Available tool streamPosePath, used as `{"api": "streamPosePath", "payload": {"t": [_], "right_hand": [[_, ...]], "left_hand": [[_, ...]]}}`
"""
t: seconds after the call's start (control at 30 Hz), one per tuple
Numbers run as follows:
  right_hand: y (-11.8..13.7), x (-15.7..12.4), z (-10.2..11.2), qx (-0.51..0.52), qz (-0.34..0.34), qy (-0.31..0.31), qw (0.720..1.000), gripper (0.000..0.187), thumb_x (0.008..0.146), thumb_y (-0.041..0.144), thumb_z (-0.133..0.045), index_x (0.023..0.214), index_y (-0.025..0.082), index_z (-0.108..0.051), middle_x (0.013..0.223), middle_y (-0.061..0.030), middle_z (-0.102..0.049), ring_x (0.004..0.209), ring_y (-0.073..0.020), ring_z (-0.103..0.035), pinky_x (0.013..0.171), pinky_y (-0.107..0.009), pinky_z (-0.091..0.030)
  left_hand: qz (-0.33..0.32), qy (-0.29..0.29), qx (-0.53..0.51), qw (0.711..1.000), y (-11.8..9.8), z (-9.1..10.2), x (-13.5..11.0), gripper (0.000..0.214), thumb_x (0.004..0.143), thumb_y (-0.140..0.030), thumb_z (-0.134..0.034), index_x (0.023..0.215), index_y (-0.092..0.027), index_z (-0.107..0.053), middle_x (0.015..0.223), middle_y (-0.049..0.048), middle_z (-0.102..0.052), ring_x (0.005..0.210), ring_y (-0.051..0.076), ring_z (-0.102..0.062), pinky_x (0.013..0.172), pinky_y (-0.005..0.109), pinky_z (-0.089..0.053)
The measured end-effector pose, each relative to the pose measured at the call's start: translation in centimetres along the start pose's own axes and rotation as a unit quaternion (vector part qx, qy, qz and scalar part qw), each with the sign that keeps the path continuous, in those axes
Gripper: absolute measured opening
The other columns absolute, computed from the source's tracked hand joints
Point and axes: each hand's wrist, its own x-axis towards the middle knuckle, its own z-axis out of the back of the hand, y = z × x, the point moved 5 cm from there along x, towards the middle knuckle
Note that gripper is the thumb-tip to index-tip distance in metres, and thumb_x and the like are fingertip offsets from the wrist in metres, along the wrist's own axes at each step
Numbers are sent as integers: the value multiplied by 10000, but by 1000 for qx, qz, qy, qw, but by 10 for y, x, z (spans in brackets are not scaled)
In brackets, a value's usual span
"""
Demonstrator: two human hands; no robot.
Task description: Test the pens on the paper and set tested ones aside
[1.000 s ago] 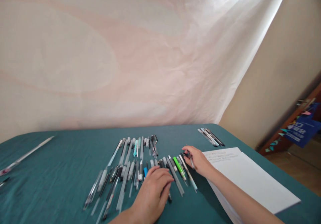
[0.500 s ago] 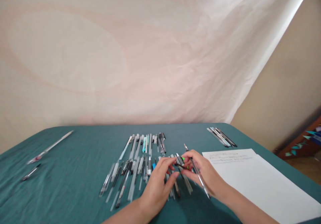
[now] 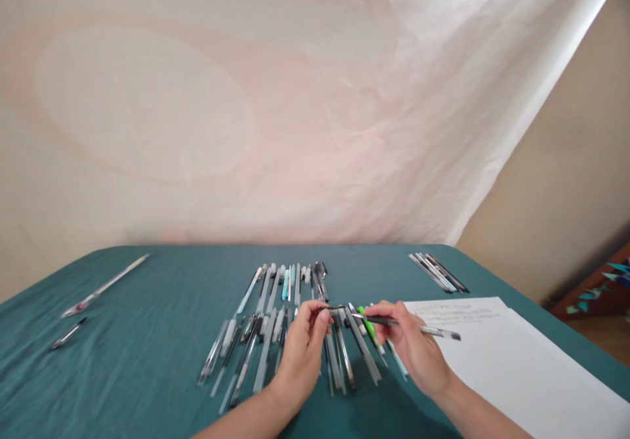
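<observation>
While a pen is being gripped in the right hand's curled fingers over the table, its tip is being pointed at a small dark piece, possibly a cap, being pinched in the left hand, seemingly for fine control. Beneath, pens in rows are being spread short of the far edge, presumably for easy picking; paper is lying toward the right edge, a bundle of pens near the far right corner.
</observation>
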Motion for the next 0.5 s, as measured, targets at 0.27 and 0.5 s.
{"api": "streamPosePath", "payload": {"t": [0.27, 0.5], "right_hand": [[-11, -1, -15, 161, -82, 1, 984, 294, 859, 466, -462, 795, 195, -558, 638, 2, -530, 578, -122, -473, 564, -247, -380], [-12, -2, -18, 175, -89, 5, 980, 284, 850, 450, -494, 794, 181, -563, 649, -1, -541, 586, -113, -485, 565, -244, -386]], "left_hand": [[-11, 9, 14, 1000, -1, -2, -2, 191, 903, -338, -411, 958, -181, -506, 787, 4, -551, 731, 146, -538, 678, 262, -451], [-18, 26, 36, 999, -3, -4, -4, 193, 897, -332, -424, 969, -183, -522, 813, 13, -576, 760, 158, -547, 703, 272, -442]]}}
